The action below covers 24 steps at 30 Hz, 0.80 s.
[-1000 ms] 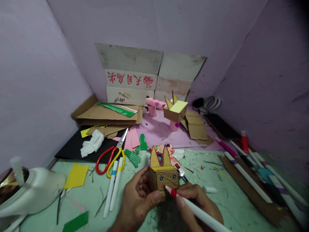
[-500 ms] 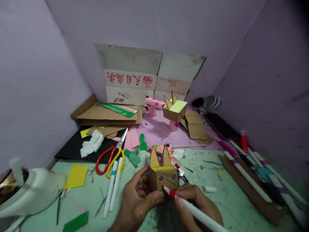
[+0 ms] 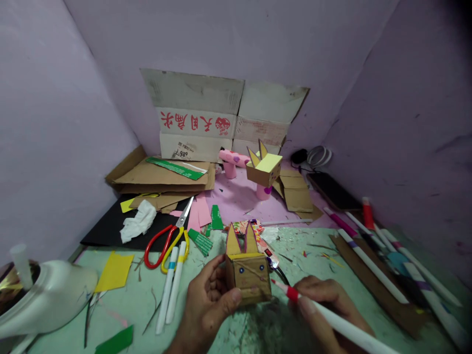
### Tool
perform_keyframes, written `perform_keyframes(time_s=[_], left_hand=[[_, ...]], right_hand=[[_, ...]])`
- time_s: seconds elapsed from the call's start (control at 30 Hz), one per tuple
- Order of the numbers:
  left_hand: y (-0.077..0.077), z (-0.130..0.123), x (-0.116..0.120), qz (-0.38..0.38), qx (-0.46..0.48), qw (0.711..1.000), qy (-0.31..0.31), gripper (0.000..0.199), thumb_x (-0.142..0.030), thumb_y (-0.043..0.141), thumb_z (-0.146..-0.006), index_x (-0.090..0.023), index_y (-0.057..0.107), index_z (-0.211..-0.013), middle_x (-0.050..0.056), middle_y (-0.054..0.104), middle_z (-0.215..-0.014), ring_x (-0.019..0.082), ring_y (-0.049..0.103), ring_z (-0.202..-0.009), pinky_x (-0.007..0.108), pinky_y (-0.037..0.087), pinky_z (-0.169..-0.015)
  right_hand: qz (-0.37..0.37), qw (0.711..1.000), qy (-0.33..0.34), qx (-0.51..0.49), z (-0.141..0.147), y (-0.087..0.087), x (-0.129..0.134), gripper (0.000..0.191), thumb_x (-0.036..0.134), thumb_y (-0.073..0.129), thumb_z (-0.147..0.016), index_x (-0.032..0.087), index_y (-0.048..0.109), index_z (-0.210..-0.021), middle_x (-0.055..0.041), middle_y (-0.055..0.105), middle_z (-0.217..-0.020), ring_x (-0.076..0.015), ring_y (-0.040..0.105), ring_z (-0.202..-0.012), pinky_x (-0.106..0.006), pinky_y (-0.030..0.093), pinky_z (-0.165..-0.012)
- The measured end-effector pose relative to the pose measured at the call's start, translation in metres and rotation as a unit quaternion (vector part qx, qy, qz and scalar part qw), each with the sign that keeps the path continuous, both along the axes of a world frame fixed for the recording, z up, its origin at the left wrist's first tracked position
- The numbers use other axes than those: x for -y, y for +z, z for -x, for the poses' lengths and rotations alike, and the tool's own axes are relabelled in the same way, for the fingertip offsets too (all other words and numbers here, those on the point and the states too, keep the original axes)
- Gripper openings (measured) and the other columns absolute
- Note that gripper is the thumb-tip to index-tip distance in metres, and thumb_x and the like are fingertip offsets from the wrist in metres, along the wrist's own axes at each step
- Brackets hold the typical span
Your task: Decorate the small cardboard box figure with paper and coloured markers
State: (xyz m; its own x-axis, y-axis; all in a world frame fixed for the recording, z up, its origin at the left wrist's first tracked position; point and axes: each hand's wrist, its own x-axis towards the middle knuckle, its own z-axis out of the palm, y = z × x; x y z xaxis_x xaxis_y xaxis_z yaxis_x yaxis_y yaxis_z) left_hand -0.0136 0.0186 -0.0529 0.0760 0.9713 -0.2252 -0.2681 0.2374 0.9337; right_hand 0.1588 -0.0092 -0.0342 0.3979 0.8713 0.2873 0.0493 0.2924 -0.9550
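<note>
My left hand (image 3: 211, 300) grips a small cardboard box (image 3: 252, 282) by its left side, thumb at the lower front corner. Two pointed yellow ears edged in purple rise from the box, and its front carries two drawn blue eyes and faint marks lower down. My right hand (image 3: 324, 312) holds a white marker (image 3: 344, 327) with a red band, its red tip just right of the box and apart from it. A glue gun (image 3: 268, 250) with a floral pattern lies behind the box, partly hidden by it.
Scissors (image 3: 169, 241) and two white markers (image 3: 171, 290) lie left of my hands. More markers (image 3: 372, 265) lie on the right beside a phone (image 3: 334, 191). A pink figure with a cardboard head (image 3: 263, 169) stands behind. A white pot (image 3: 62, 290) is at left.
My right hand has drawn the marker back to the right, so its tip has left the box's front. The left hand still holds the box in nearly the same place.
</note>
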Motion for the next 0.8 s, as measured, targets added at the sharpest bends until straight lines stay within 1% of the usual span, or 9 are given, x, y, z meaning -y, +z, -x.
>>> perform_keyframes(time_s=[0.07, 0.13, 0.23, 0.37, 0.5, 0.63, 0.73, 0.8], left_hand=[[0.0015, -0.0008, -0.0004, -0.001, 0.004, 1.000, 0.008, 0.077, -0.042, 0.084, -0.063, -0.009, 0.050, -0.124, 0.016, 0.071, -0.103, 0.028, 0.069, -0.091, 0.035, 0.057, -0.077], [0.0016, -0.0011, -0.0004, -0.002, 0.000, 1.000, 0.017, 0.077, -0.042, 0.085, -0.063, -0.009, 0.051, -0.123, 0.015, 0.072, -0.101, 0.027, 0.069, -0.089, 0.034, 0.057, -0.074], [0.0005, -0.0009, 0.0000, -0.002, -0.010, 1.000, 0.024, 0.076, -0.043, 0.085, -0.062, -0.010, 0.052, -0.122, 0.014, 0.072, -0.099, 0.027, 0.070, -0.087, 0.033, 0.058, -0.073], [0.0005, -0.0005, 0.0000, -0.005, -0.018, 1.000, 0.016, 0.077, -0.044, 0.085, -0.063, -0.010, 0.052, -0.123, 0.014, 0.072, -0.099, 0.027, 0.070, -0.087, 0.033, 0.059, -0.073], [0.0019, -0.0010, -0.0003, 0.002, -0.020, 1.000, 0.023, 0.078, -0.045, 0.085, -0.061, -0.009, 0.053, -0.123, 0.015, 0.072, -0.099, 0.028, 0.070, -0.086, 0.033, 0.059, -0.071], [0.0006, -0.0009, -0.0001, 0.008, -0.021, 0.999, 0.028, 0.079, -0.045, 0.086, -0.059, -0.009, 0.054, -0.122, 0.015, 0.072, -0.098, 0.028, 0.070, -0.088, 0.031, 0.058, -0.072], [-0.0013, -0.0006, 0.0002, 0.010, -0.021, 0.999, 0.031, 0.082, -0.045, 0.087, -0.059, -0.008, 0.053, -0.124, 0.016, 0.072, -0.101, 0.029, 0.069, -0.090, 0.033, 0.058, -0.074], [-0.0013, -0.0008, 0.0002, 0.008, -0.022, 0.999, 0.031, 0.082, -0.046, 0.086, -0.058, -0.009, 0.054, -0.124, 0.015, 0.072, -0.099, 0.029, 0.069, -0.089, 0.033, 0.058, -0.074]], right_hand=[[0.009, 1.000, -0.010, -0.012, -0.0064, -0.0003, -0.0016, 0.020, 0.037, 0.062, -0.089, 0.025, 0.059, -0.072, 0.0038, 0.053, -0.059, -0.0132, 0.047, -0.054, -0.023, 0.034, -0.048], [0.016, 1.000, -0.012, 0.001, -0.0085, -0.0013, -0.0028, 0.023, 0.038, 0.060, -0.089, 0.024, 0.057, -0.070, 0.0044, 0.051, -0.058, -0.0121, 0.044, -0.052, -0.023, 0.032, -0.048], [0.023, 0.999, -0.004, 0.049, -0.0050, -0.0031, -0.0031, 0.023, 0.037, 0.059, -0.087, 0.024, 0.056, -0.069, 0.0044, 0.054, -0.058, -0.0119, 0.047, -0.051, -0.025, 0.033, -0.050], [0.041, 0.994, 0.001, 0.103, -0.0005, -0.0036, -0.0027, 0.018, 0.032, 0.060, -0.085, 0.023, 0.058, -0.070, 0.0033, 0.057, -0.058, -0.0132, 0.050, -0.050, -0.025, 0.035, -0.050], [0.048, 0.991, -0.010, 0.123, -0.0009, -0.0041, -0.0037, 0.018, 0.034, 0.058, -0.085, 0.023, 0.059, -0.071, 0.0019, 0.058, -0.059, -0.0137, 0.050, -0.049, -0.025, 0.035, -0.048], [0.052, 0.989, 0.005, 0.141, -0.0015, -0.0054, -0.0040, 0.019, 0.036, 0.058, -0.086, 0.023, 0.060, -0.072, 0.0016, 0.058, -0.058, -0.0137, 0.051, -0.048, -0.025, 0.036, -0.047], [0.052, 0.987, 0.014, 0.151, -0.0018, -0.0045, -0.0040, 0.018, 0.035, 0.057, -0.086, 0.023, 0.059, -0.072, 0.0015, 0.057, -0.058, -0.0141, 0.051, -0.048, -0.026, 0.037, -0.048], [0.053, 0.987, 0.016, 0.151, -0.0019, -0.0031, -0.0043, 0.019, 0.035, 0.057, -0.086, 0.023, 0.058, -0.072, 0.0019, 0.057, -0.058, -0.0138, 0.051, -0.048, -0.026, 0.037, -0.048]])
